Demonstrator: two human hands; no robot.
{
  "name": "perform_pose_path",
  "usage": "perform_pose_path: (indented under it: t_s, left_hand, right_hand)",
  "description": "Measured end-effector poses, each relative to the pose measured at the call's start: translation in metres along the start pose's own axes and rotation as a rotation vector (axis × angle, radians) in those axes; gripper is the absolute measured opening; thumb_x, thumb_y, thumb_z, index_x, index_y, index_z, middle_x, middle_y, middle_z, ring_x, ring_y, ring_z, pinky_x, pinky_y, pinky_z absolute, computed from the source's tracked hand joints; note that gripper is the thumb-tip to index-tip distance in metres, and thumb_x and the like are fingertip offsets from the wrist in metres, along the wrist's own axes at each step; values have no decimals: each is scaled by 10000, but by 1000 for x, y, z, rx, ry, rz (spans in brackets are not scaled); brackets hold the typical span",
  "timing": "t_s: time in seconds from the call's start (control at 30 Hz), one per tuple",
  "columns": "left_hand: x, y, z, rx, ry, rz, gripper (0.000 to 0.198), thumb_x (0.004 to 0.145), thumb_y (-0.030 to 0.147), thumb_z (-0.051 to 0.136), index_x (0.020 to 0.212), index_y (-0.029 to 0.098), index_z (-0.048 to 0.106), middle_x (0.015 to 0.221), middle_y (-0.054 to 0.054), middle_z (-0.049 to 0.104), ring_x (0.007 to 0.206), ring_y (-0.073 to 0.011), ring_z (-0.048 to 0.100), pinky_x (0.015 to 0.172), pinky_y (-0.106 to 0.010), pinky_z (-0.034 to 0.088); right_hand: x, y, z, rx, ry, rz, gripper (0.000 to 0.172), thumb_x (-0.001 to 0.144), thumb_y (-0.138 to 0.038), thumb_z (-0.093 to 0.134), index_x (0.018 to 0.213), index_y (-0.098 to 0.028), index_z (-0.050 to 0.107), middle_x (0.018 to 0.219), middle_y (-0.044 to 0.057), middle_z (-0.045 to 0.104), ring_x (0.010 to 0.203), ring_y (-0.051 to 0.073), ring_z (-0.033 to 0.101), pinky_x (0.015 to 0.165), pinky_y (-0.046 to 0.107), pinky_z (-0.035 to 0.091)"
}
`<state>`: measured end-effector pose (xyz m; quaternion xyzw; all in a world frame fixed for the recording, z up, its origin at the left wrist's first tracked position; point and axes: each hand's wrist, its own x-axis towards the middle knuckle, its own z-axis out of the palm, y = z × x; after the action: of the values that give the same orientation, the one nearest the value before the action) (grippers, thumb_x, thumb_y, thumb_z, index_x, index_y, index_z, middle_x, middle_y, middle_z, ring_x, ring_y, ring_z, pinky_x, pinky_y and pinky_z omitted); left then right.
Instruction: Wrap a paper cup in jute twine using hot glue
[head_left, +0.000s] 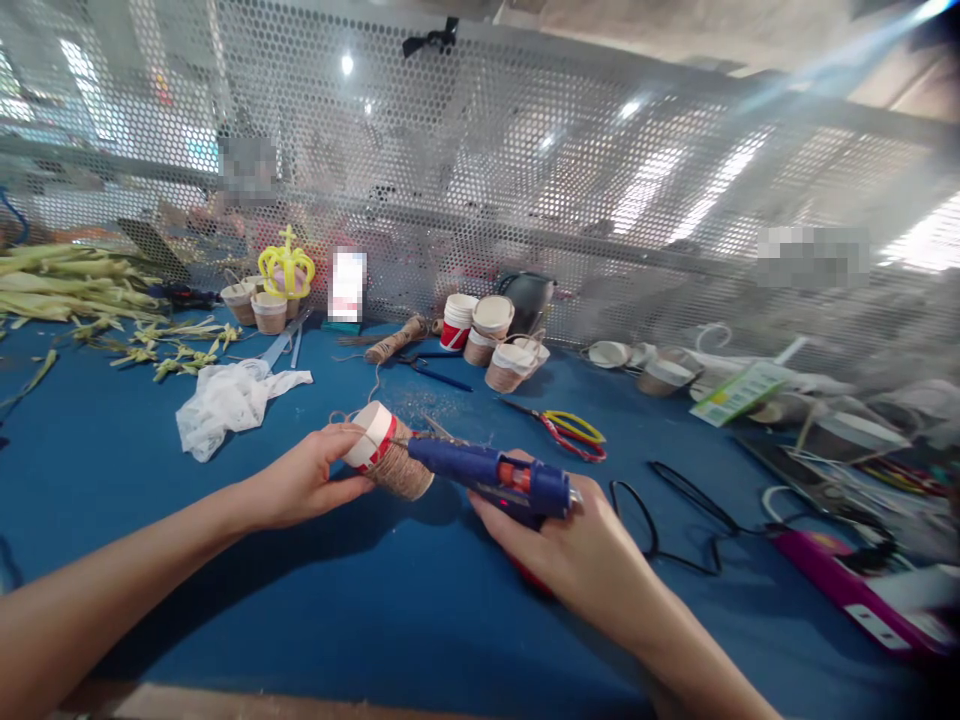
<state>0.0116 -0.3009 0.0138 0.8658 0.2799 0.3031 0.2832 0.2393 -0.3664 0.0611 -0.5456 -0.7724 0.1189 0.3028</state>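
Note:
My left hand (319,475) grips a paper cup (405,472) by its rim end, holding it tilted above the table. Brown twine is wound around the lower part of the cup, and a red and white band shows near the rim. In my right hand (577,545) is a blue glue gun (487,472), fingers wrapped round its handle. The nozzle points left and reaches the twine-wrapped side of the cup; whether it touches cannot be made out. A strand of twine runs up from the cup toward a twine bundle (395,340) behind it.
Scissors (566,430) with yellow and red handles lie behind the glue gun. Several cups (511,365) stand farther back. Crumpled white plastic (225,405) lies left, near plant leaves (67,280). A black cord (690,500) and a purple power strip (847,580) are at right. Perforated metal mesh (450,150) rises behind.

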Motion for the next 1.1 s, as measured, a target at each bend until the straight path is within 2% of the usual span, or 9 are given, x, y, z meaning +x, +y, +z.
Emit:
perform_pose_path:
  t_s: [0.13, 0.33, 0.47, 0.63, 0.8, 1.0, 1.1]
  left_hand:
    - [0, 2, 0, -48, 7, -40, 186, 790, 191, 538, 959, 126, 580, 1015, -87, 667, 931, -203, 598, 849, -330, 442]
    - [0, 3, -1, -84, 4, -24, 194, 798, 188, 530, 976, 142, 594, 1045, -65, 662, 949, -191, 594, 872, -320, 433]
    - [-1, 2, -1, -53, 7, -57, 166, 800, 192, 529, 936, 126, 596, 970, -70, 679, 888, -191, 604, 819, -310, 450]
    - [-1, 1, -1, -14, 6, -27, 185, 800, 193, 532, 968, 139, 587, 1043, -77, 655, 961, -205, 586, 892, -342, 416]
    - [-1, -1, 0, 21, 7, 23, 136, 792, 175, 545, 913, 139, 597, 1054, -102, 639, 989, -208, 566, 934, -370, 384]
    - [-2, 0, 0, 3, 2, 53, 132, 801, 164, 532, 906, 125, 600, 1014, -110, 643, 999, -208, 554, 929, -350, 387]
    - [-1, 1, 0, 6, -3, 51, 133, 801, 168, 528, 903, 115, 596, 1012, -115, 647, 983, -211, 564, 920, -354, 391]
  right_hand:
    - [-1, 0, 2, 19, -10, -14, 108, 761, -252, 536, 681, -184, 557, 576, -18, 577, 515, 114, 496, 512, 220, 417]
    - [-2, -5, 2, 53, -60, -28, 97, 759, -216, 523, 676, -180, 555, 560, -27, 546, 497, 101, 447, 478, 205, 389]
    - [-2, -6, 3, 67, -75, -32, 108, 761, -209, 521, 660, -179, 546, 556, -27, 524, 501, 99, 439, 473, 199, 386]
    - [-1, -2, 2, 44, -15, 12, 110, 755, -253, 544, 675, -179, 555, 567, -18, 567, 504, 111, 490, 490, 211, 420]
    - [2, 4, 0, 12, 47, -32, 139, 747, -240, 546, 626, -176, 572, 538, -12, 580, 509, 132, 535, 507, 236, 449]
    - [7, 5, -1, 32, 90, -20, 164, 724, -232, 555, 570, -176, 555, 496, -25, 555, 483, 131, 524, 477, 236, 440]
    - [7, 2, -2, 27, 70, -11, 193, 734, -217, 530, 545, -178, 538, 478, -23, 533, 461, 122, 504, 465, 233, 421]
